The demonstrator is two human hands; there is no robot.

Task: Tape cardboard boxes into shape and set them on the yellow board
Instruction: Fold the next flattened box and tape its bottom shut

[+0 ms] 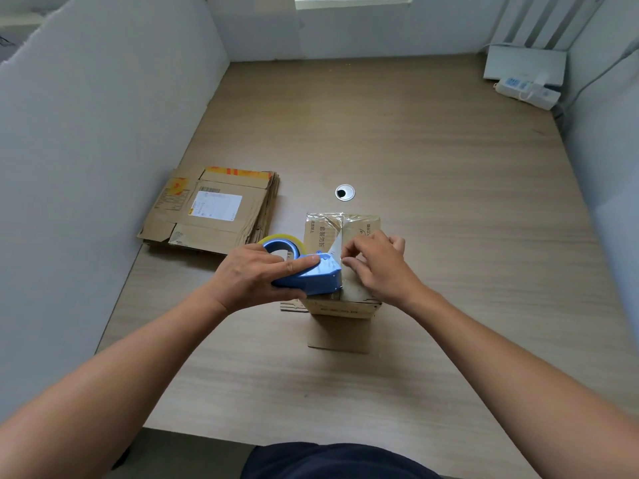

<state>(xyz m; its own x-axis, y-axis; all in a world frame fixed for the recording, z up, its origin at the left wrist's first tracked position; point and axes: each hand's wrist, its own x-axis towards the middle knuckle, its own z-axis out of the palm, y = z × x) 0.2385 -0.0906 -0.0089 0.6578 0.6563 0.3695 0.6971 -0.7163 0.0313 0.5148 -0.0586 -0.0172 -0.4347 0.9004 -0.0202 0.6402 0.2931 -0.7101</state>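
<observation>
Brown cardboard box (342,233) in the head view, upright near the middle of the wood-grain counter (432,150), printed characters on its top flaps, glossy clear tape across the far edge and along the centre seam. 1 loose flap (339,335) flat on the counter at the near side of the box. Blue tape dispenser (311,278) on the left part of the box top, its mouth at the seam, a roll of clear tape (281,240) with a yellowish rim at its rear. Left hand (249,274) wrapped round the dispenser body, index finger stretched along its top. Right hand (377,267) just beside the dispenser's mouth, fingers curled, fingertips down at the seam, at a pale strip of tape coming off the dispenser; pinching or merely pressing, not possible to tell. Stack of flattened cardboard boxes (214,212) to the left, near the box but apart from it, close to the white partition (86,133), a white label and yellow-orange print on the top sheet. Round metal cable grommet (344,192) just beyond the box. White power strip (527,91) in the far right corner, well apart.
</observation>
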